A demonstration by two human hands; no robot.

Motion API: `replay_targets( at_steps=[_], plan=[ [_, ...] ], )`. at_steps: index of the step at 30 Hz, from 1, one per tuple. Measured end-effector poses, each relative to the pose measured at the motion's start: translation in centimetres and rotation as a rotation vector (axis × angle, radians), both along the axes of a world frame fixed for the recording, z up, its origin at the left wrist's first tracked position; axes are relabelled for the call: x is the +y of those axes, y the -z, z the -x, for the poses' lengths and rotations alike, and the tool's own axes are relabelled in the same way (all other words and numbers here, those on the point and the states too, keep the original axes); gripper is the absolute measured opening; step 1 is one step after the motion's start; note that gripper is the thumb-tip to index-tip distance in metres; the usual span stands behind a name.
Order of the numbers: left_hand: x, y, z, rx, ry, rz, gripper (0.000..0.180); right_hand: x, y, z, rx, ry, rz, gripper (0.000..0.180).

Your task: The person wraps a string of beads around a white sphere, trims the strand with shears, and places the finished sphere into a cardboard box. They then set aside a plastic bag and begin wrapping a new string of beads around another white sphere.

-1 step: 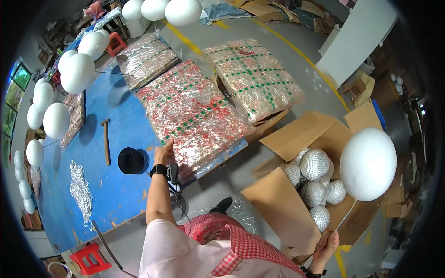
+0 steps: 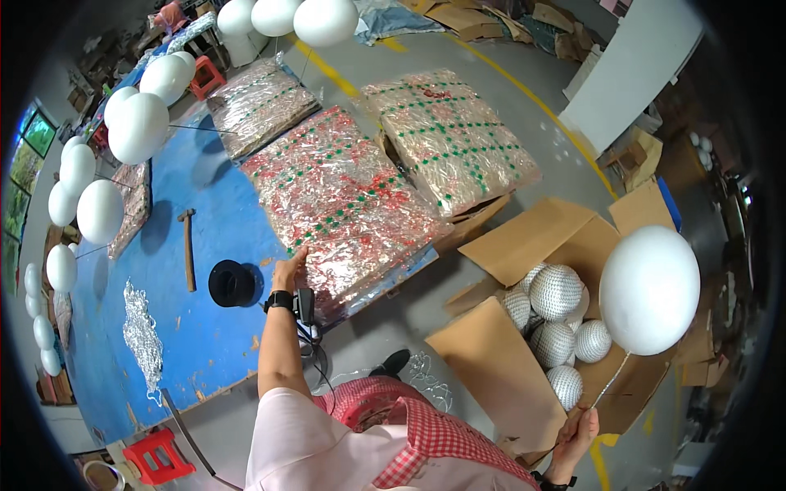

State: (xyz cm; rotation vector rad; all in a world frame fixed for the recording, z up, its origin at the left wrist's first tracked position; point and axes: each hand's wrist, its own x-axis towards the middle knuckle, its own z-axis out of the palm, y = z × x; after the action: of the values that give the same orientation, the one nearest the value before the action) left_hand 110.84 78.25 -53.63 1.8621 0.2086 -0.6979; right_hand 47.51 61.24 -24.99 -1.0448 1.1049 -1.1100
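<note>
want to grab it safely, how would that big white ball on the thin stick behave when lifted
The big white ball looks like foam, so probably light. On the thin stick, pinched low by the right hand, it may sway. Set down, it would likely roll.

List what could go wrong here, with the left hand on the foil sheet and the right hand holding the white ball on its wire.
1. The big white ball sits atop a thin wire pinched low by the right hand; it may sway or tip toward the open cardboard box of mirrored balls.
2. The left hand presses the foil sheet, which overhangs the blue table edge; it might crease or slide off.
</note>
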Motion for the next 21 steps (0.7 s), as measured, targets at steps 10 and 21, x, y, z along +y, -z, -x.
replay_targets(
  at_steps=[10,21],
  plan=[
    [-0.5,-3.0,2.3,0.12,0.052,0.096,0.059,-0.5,0.4,0.1,-0.002,-0.139,0.028,0.023],
    [-1.1,-5.2,2.9,0.375,-0.029,0.78,0.036,-0.3,0.6,-0.3,0.024,-0.154,-0.01,0.02]
  ],
)
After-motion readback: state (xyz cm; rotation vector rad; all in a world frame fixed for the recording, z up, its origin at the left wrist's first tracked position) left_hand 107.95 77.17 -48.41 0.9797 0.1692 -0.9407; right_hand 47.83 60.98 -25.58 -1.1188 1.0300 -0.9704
